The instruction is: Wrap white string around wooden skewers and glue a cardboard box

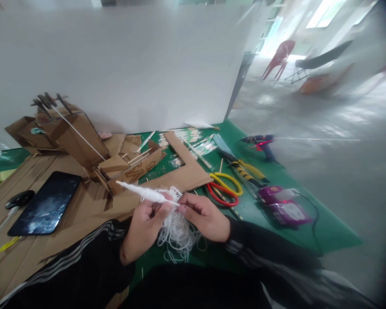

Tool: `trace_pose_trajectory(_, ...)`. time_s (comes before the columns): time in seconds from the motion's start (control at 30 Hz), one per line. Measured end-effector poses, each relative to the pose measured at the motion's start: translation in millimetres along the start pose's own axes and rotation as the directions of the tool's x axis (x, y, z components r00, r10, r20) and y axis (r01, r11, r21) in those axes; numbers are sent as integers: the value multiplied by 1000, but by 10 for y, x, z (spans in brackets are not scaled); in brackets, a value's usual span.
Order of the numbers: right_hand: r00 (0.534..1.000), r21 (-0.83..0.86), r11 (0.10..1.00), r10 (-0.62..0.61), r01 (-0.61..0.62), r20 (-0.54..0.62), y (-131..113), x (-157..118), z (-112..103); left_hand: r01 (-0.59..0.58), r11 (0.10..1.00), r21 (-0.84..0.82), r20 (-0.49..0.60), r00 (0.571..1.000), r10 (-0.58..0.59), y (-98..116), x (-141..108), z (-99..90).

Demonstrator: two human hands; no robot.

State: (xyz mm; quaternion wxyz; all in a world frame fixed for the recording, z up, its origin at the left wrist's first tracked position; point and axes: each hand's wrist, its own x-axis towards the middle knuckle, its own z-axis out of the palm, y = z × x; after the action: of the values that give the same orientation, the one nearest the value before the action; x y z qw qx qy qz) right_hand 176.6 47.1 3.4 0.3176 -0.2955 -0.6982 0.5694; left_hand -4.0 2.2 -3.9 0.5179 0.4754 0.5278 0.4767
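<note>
Thumb and fingers of the left hand [144, 227] pinched a string-wound stick [141, 191] while the right hand [209, 218] pinched its slim end, both above a tangle of loose white string [176, 236] near an L-shaped cardboard piece [191, 175].

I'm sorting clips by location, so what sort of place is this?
Probably an indoor craft or model-making workspace, judging by the cardboard structure, the thin pale sticks and what looks like a glue gun.
</note>
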Motion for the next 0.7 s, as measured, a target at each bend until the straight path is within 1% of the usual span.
trace_pose_trajectory(0.13, 1000, 18, 1000, 19, -18, -18, 14, -5, 26, -3, 999, 38, -1, 1000, 4, 17, 20, -12)
trace_pose_trajectory(0.27, 1000, 131, 991, 29, -28, -8, 59, -13, 61, 11, 998, 55, 12, 1000, -12, 17, 33, -23)
trace_pose_trajectory(0.33, 999, 162, 986, 39, -38, -1, 71, -16, 67, 7, 998, 56, 17, 1000, -8, 12, 32, -25)
trace_pose_trajectory(0.5, 998, 115, 991, 60, -62, 13, 60, -25, 57, -11, 999, 47, 68, 998, 8, 21, 20, -8)
trace_pose_trajectory(0.6, 998, 139, 989, 51, -54, 26, 64, -22, 66, -20, 998, 60, 77, 997, 16, 29, 25, -4)
trace_pose_trajectory(0.7, 998, 158, 985, 61, -62, 13, 70, -18, 84, -4, 998, 59, 87, 996, -1, 19, 37, -12)
